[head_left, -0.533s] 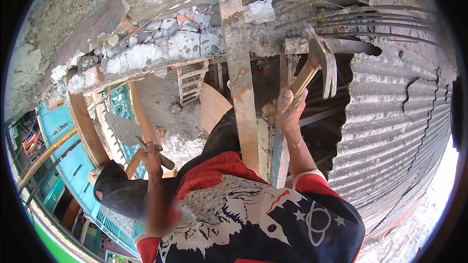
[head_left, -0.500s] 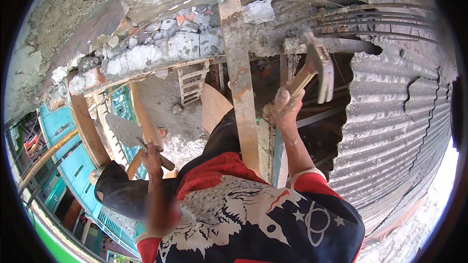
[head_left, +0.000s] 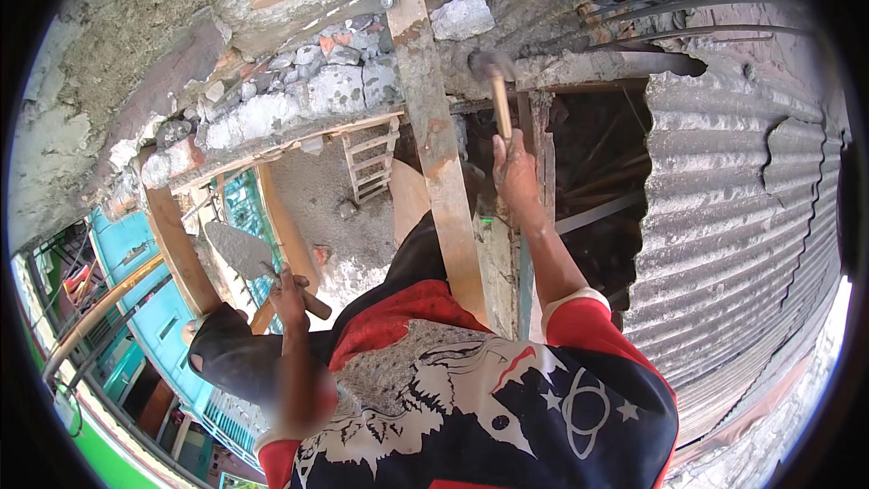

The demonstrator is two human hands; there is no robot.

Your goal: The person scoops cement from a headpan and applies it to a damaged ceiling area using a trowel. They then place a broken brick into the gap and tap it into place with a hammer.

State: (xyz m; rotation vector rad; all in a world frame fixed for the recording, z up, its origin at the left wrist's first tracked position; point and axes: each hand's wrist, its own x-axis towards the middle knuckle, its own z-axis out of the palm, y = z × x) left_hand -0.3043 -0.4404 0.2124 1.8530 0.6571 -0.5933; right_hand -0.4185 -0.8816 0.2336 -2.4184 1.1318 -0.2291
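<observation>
Two hands are busy under a broken concrete edge across the upper frame. Right of centre, the right hand is closed around the wooden handle of a hammer, whose head touches the concrete just beside an upright wooden plank. At lower left, the left hand grips a trowel, blade pointing up-left. Corrugated metal sheeting fills the right side.

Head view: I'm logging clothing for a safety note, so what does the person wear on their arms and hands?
Both hands are bare, no gloves: left hand, right hand. The forearms are uncovered. Short red sleeves with a pale cuff edge belong to a dark printed shirt with white stars.
</observation>
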